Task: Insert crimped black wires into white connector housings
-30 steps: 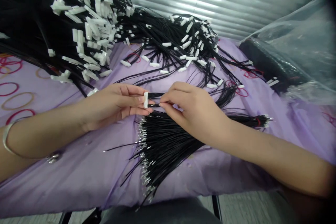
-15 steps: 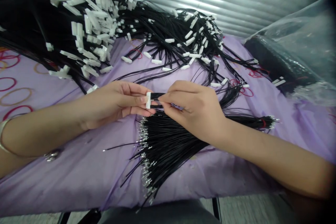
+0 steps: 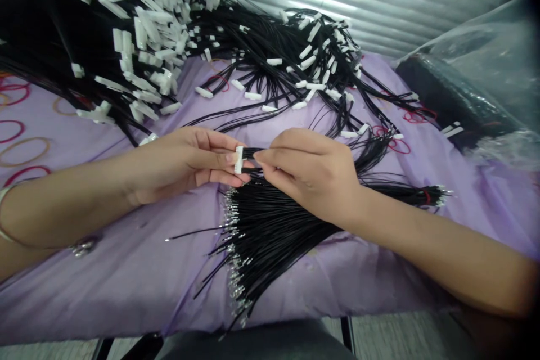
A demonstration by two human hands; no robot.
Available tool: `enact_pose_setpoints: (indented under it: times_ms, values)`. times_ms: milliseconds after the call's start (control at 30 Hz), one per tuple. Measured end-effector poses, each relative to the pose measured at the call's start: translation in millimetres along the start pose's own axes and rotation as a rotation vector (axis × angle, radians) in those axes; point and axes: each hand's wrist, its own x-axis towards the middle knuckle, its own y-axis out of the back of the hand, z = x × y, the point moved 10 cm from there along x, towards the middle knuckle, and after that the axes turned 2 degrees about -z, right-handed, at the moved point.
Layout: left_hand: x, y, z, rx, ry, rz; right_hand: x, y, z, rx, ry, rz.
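Observation:
My left hand (image 3: 185, 163) pinches a small white connector (image 3: 239, 159) between thumb and fingers, above the purple cloth. My right hand (image 3: 310, 171) is closed in a pinch on thin black wires (image 3: 252, 153) that run into the connector's right side. Just below both hands lies a fanned bundle of loose black wires with metal tips (image 3: 253, 236). Its far end, bound with a red band (image 3: 426, 196), points to the right.
A big heap of finished black wires with white connectors (image 3: 139, 39) fills the back left, and a smaller heap (image 3: 312, 62) the back middle. Rubber bands (image 3: 25, 149) lie on the cloth (image 3: 105, 281) at left. A clear plastic bag (image 3: 476, 73) with a dark bundle sits at right.
The hands and connector have barely moved. My right fingers have slid a little left, closer to the connector. The view has shifted slightly.

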Motion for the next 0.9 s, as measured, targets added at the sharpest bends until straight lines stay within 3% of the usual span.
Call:
enact_pose_setpoints:
  times_ms: [467,567,733,900]
  values:
    - [0,2.3,-1,-0.015,0.004,0.045,-5,-22,-17,-0.142,0.196,-0.130]
    - [0,1.0,1,0.000,-0.003,0.054,-4,-26,-16,-0.141,0.172,-0.167]
    - [0,0.3,-2,0.002,0.023,0.043,0,-12,-11,-0.116,0.091,-0.060]
    - [0,2.1,0,0.046,-0.001,0.043,2,-19,-7,-0.050,0.063,-0.158]
